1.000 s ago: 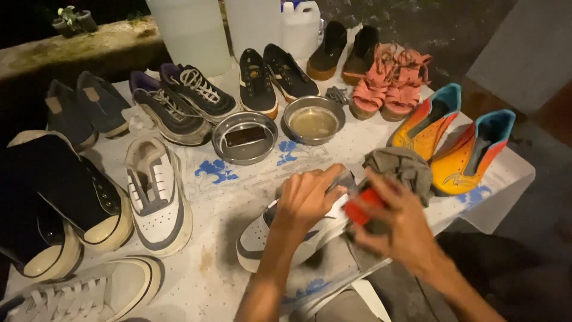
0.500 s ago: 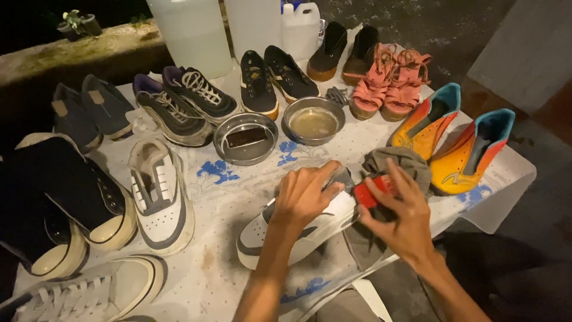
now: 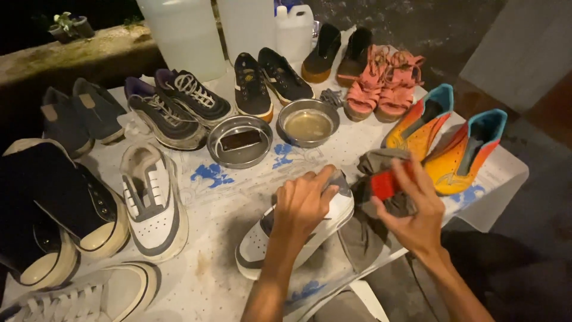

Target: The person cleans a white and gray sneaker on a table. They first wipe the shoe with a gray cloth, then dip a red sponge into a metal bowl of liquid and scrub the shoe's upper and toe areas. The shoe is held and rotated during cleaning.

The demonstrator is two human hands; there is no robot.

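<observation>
My left hand (image 3: 304, 203) rests on top of a white and grey sneaker (image 3: 262, 244) that lies on the table near its front edge, pressing it down. Just to the right of the sneaker's heel, my right hand (image 3: 417, 209) grips a small red object (image 3: 384, 183) against a crumpled grey cloth (image 3: 375, 161). Part of the cloth hangs down over the table's edge below my right hand.
Two metal bowls, one with a dark bar (image 3: 239, 141) and one with cloudy liquid (image 3: 308, 124), stand mid-table. Several pairs of shoes ring the white patterned table cover (image 3: 220, 197): orange and teal sneakers (image 3: 453, 143), pink sandals (image 3: 381, 83), dark sneakers, white ones at left. Plastic jugs (image 3: 185, 36) stand behind.
My right hand with the red object has moved up and to the right, from the sneaker's heel onto the grey cloth. The left hand stays on the sneaker.
</observation>
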